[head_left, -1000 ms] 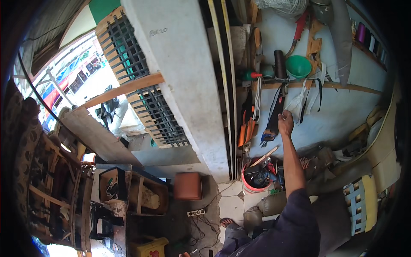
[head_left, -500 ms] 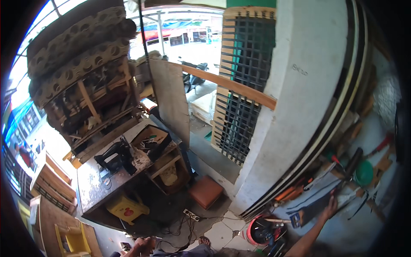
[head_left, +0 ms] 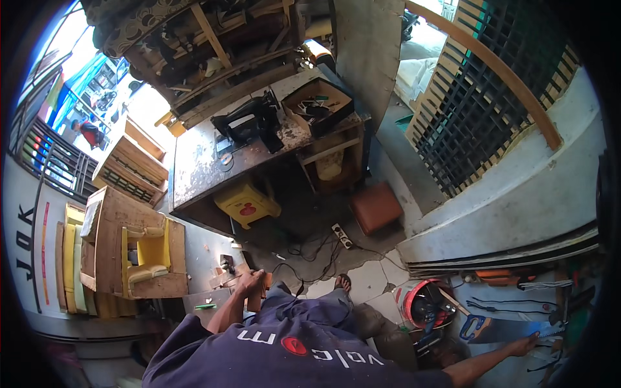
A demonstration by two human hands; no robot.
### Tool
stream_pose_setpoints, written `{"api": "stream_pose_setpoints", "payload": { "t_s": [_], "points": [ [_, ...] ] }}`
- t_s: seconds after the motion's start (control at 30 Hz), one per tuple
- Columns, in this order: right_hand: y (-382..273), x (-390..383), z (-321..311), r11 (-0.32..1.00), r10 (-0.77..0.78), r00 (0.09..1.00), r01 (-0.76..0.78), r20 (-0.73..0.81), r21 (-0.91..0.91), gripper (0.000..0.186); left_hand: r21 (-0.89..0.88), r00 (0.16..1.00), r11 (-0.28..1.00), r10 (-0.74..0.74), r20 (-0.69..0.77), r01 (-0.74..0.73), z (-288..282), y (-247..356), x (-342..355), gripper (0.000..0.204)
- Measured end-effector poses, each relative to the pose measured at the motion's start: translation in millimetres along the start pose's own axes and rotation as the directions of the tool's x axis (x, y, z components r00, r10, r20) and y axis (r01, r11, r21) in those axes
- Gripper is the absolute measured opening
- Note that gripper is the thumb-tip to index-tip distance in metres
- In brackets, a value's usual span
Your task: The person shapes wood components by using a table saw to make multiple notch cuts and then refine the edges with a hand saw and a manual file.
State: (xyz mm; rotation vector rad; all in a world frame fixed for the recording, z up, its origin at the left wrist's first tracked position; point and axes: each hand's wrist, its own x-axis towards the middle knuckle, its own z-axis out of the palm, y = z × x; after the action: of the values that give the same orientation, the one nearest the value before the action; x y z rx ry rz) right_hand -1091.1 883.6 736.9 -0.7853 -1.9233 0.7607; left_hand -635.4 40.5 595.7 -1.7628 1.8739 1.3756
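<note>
My left hand (head_left: 249, 282) is curled over the top edge of a brown wooden piece (head_left: 264, 283) beside my knee, low in the view. My right arm stretches out to the lower right. My right hand (head_left: 525, 346) reaches a hand saw (head_left: 511, 328) with a blue handle that hangs on the grey wall, and its fingertips are at the blade. Whether the fingers grip the blade is too small to see. My dark purple shirt (head_left: 291, 346) fills the bottom middle.
A black sewing machine (head_left: 249, 123) stands on a worn worktable (head_left: 194, 174), with a yellow stool (head_left: 246, 204) under it. A brown stool (head_left: 375, 207), a power strip (head_left: 341, 236) with cables and a red bucket of tools (head_left: 427, 304) are on the floor. A wooden chair frame (head_left: 129, 246) is at the left.
The view has swung down from the tool wall to the floor and worktable. My right hand stays at the saw on the wall. My left hand has come into view on the wooden piece.
</note>
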Motion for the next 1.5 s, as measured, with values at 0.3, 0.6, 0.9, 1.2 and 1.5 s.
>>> {"api": "stream_pose_setpoints", "payload": {
  "t_s": [0.3,0.6,0.9,1.2,1.5],
  "points": [
    [34.7,-151.9,3.1,0.993,0.101,0.995,-0.1,-0.017,0.061,0.064,-0.424,0.975,0.894,-0.203,-0.094,0.145,13.8,-167.4,62.7,0.05],
    [-122.0,-487.6,46.8,0.95,-0.233,0.464,-0.079,0.855,0.302,0.055,-0.782,0.99,0.619,-0.141,-0.023,0.07,-8.6,-154.1,4.7,0.062],
    [-387.3,-794.2,-57.8,0.772,-0.611,-0.533,-0.235,0.585,0.591,0.029,-0.688,0.891,0.708,-0.195,-0.41,-0.161,-84.2,-220.2,-25.3,0.051],
    [-403.7,-1036.4,-79.6,0.651,-0.259,-0.922,0.055,0.289,0.757,0.029,-0.79,0.704,-0.04,-0.483,-0.521,-0.612,-152.0,-338.2,27.4,0.045],
    [-149.8,-1290.4,196.3,0.38,-0.029,-0.972,0.206,0.235,0.902,0.03,-0.924,0.728,-0.116,-0.654,-0.205,-0.364,19.3,-490.1,342.4,0.032]
  ]
}}
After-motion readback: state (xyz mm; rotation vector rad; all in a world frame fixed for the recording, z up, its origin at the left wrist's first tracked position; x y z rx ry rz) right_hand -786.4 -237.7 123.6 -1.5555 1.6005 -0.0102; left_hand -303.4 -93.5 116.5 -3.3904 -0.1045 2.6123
